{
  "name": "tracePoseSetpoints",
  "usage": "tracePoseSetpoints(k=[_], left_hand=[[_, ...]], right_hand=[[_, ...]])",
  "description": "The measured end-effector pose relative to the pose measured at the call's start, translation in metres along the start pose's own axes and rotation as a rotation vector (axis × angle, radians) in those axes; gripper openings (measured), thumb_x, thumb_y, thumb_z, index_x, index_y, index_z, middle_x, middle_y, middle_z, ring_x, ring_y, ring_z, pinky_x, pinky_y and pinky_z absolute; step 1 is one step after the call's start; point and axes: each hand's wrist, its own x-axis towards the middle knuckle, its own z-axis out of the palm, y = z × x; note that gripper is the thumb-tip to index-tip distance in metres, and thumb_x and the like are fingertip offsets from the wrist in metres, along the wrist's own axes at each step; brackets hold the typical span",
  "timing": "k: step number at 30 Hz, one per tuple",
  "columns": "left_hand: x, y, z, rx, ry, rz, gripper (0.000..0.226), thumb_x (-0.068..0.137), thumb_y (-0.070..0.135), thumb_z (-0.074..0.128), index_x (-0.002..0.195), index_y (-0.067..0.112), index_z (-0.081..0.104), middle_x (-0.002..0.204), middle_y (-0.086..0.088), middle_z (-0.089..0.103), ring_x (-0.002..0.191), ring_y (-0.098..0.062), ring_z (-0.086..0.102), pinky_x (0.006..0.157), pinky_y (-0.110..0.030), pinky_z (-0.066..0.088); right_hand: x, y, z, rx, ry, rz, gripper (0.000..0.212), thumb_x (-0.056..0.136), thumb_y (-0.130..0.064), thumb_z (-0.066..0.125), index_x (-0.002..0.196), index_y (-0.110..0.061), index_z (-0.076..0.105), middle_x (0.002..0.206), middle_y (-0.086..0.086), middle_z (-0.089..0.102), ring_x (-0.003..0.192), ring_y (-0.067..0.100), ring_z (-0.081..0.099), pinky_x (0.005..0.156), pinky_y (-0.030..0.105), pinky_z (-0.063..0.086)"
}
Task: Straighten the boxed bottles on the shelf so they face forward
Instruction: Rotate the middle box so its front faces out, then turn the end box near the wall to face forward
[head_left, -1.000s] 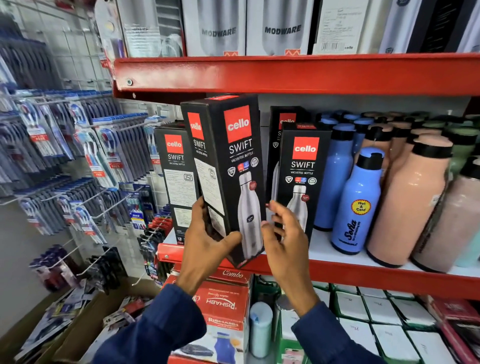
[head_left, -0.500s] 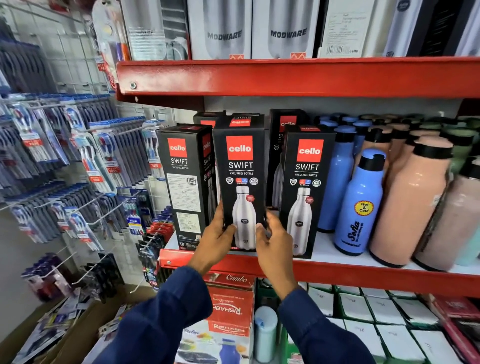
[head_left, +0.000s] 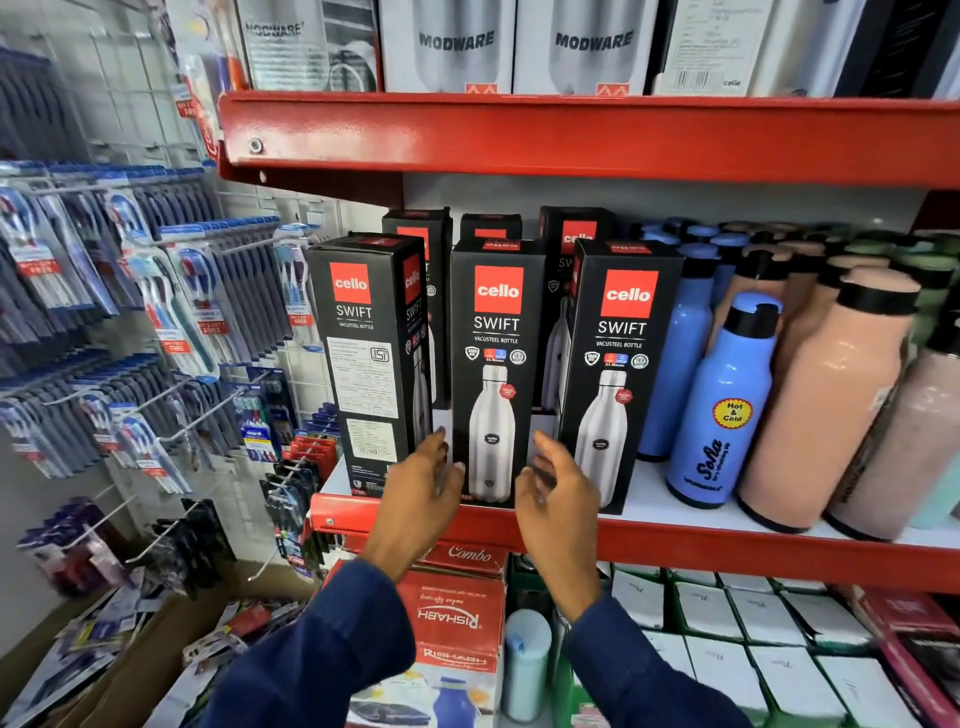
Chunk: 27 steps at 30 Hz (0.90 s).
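Note:
Three black Cello Swift bottle boxes stand in the front row of the red shelf (head_left: 675, 545). The middle box (head_left: 493, 364) and the right box (head_left: 618, 364) show their bottle picture forward. The left box (head_left: 366, 358) is turned, with its text panel toward me and its picture face to the right. More black boxes stand behind them, partly hidden. My left hand (head_left: 421, 493) hovers at the middle box's lower left edge, fingers spread, holding nothing. My right hand (head_left: 558, 493) hovers at its lower right edge, fingers apart and empty.
Blue (head_left: 722, 400) and peach (head_left: 826, 400) loose bottles crowd the shelf to the right. Modware boxes (head_left: 587, 41) sit on the red shelf above. Toothbrush packs (head_left: 171, 312) hang on a wire rack at left. Red Rishabh boxes (head_left: 452, 618) and white boxes (head_left: 727, 613) fill the lower level.
The middle box went from tilted in both hands to standing upright on the shelf, picture forward. Both hands have since let go and drawn back slightly.

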Motion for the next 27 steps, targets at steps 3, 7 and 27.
tracePoseSetpoints(k=[3,7,27], left_hand=[[-0.021,-0.001,-0.019,0.012,0.244,0.125,0.022,0.094,0.015,0.064,0.112,0.022,0.074,0.093,0.012,0.078,0.076,-0.002,0.073,0.077,-0.029,0.064],[-0.023,0.003,-0.043,-0.108,0.682,0.203,0.019,0.087,0.017,0.064,0.101,0.031,0.065,0.086,0.009,0.071,0.072,-0.011,0.067,0.065,-0.030,0.059],[0.027,-0.051,-0.079,-0.325,0.458,0.116,0.093,0.060,0.034,0.076,0.135,0.068,0.033,0.127,0.046,0.055,0.119,0.018,0.055,0.093,-0.005,0.047]], right_hand=[[-0.013,-0.004,-0.002,0.069,0.140,-0.096,0.030,0.087,-0.007,0.060,0.112,-0.021,0.069,0.099,-0.008,0.073,0.088,0.002,0.068,0.079,0.020,0.058],[-0.020,-0.022,0.019,0.152,-0.091,-0.145,0.029,0.093,-0.018,0.053,0.116,-0.027,0.068,0.109,-0.016,0.072,0.096,-0.003,0.069,0.082,0.014,0.056],[-0.010,-0.066,0.098,0.176,-0.214,-0.096,0.042,0.100,-0.022,0.041,0.141,-0.020,0.050,0.144,-0.002,0.057,0.129,0.000,0.051,0.110,0.015,0.039]])
